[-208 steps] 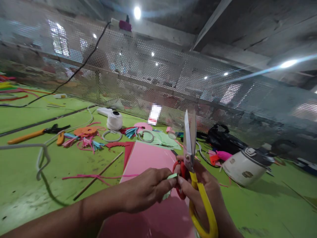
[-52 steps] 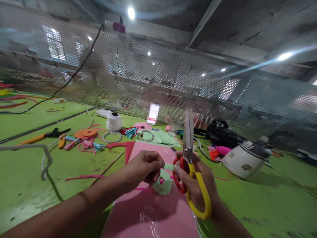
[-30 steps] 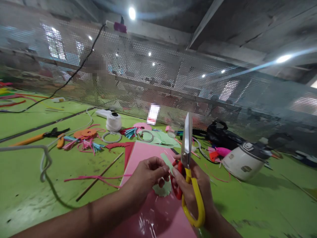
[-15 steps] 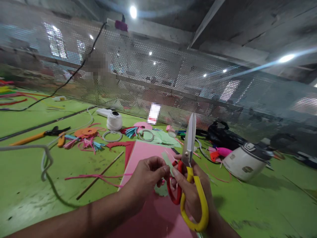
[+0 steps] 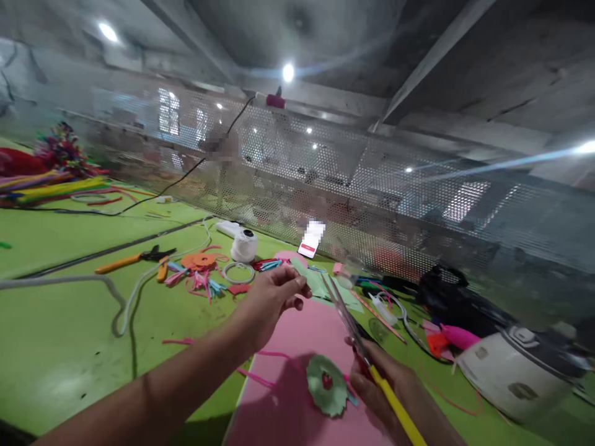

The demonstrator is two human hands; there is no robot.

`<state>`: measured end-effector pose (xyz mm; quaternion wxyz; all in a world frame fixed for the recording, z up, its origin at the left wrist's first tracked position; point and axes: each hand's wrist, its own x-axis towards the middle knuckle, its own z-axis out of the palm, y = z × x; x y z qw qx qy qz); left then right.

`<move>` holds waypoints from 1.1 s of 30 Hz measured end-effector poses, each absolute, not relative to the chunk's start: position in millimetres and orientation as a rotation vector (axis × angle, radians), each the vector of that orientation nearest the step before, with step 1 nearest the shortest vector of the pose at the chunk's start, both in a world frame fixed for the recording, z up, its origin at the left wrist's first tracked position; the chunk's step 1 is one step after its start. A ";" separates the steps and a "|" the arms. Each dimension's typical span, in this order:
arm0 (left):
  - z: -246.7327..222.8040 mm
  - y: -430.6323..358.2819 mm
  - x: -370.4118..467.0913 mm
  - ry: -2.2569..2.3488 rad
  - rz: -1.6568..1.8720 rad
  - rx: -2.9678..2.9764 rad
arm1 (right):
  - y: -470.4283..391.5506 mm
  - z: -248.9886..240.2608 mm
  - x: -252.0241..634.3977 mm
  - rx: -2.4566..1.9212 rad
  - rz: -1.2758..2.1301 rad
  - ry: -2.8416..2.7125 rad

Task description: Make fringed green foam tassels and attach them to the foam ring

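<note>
Free gap above the pink sheet (image 5: 307, 328), between left hand (image 5: 274, 297) and scissors (image 5: 351, 328); white pot (image 5: 502, 378) an obstacle at right.

**Worktop seen from the wearer's head**

The worktop (image 5: 69, 322) is viewed obliquely from above its near side, facing forward and down. The left hand (image 5: 267, 303) and right hand (image 5: 390, 381) are framed close; the far edge, sloping down rightward, is shown farther off, with mesh (image 5: 288, 186) beyond.

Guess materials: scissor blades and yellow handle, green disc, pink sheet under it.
Scissor blades: likely steel, grey with a metallic sheen.
Yellow handle: probably plastic, smooth, evenly coloured.
Green disc: matte, thin, slightly warped; paper or thin foam, can't tell.
Pink sheet: flat, smooth, even colour; card or plastic, unclear.
</note>
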<state>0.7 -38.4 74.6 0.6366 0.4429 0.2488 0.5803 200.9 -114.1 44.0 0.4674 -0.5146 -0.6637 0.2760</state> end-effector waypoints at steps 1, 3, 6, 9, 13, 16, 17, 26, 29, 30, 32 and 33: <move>74.3 -38.2 1.2 0.559 1.326 0.997 | -114.4 42.2 200.8 -1.276 0.633 -1.673; 73.6 -38.5 3.2 0.568 1.319 0.985 | -115.8 40.8 198.6 -1.323 0.520 -1.751; 72.4 -39.3 6.2 0.618 1.283 0.992 | -118.1 43.0 194.2 -1.340 0.441 -1.842; 70.4 -39.7 8.7 0.646 1.252 1.022 | -118.7 46.2 193.3 -1.347 0.491 -1.916; 67.6 -40.5 12.2 0.688 1.233 1.044 | -117.8 46.5 196.5 -1.382 0.473 -1.990; 67.4 -41.9 14.3 0.728 1.224 1.069 | -117.9 45.4 197.1 -1.383 0.447 -2.000; 67.7 -42.2 14.7 0.733 1.224 1.078 | -118.2 45.2 196.9 -1.379 0.446 -1.994; 66.3 -40.4 14.8 0.726 1.225 1.064 | -118.8 41.2 195.1 -1.378 0.425 -1.966; 65.6 -39.9 14.7 0.723 1.230 1.050 | -118.2 41.3 193.5 -1.400 0.411 -1.984; 65.7 -40.0 14.7 0.717 1.231 1.044 | -118.0 41.6 192.9 -1.403 0.408 -1.990; 66.0 -40.5 14.7 0.698 1.224 1.027 | -117.9 42.0 192.2 -1.402 0.397 -1.995; 66.2 -40.8 14.8 0.687 1.219 1.018 | -117.9 42.1 192.2 -1.402 0.394 -1.997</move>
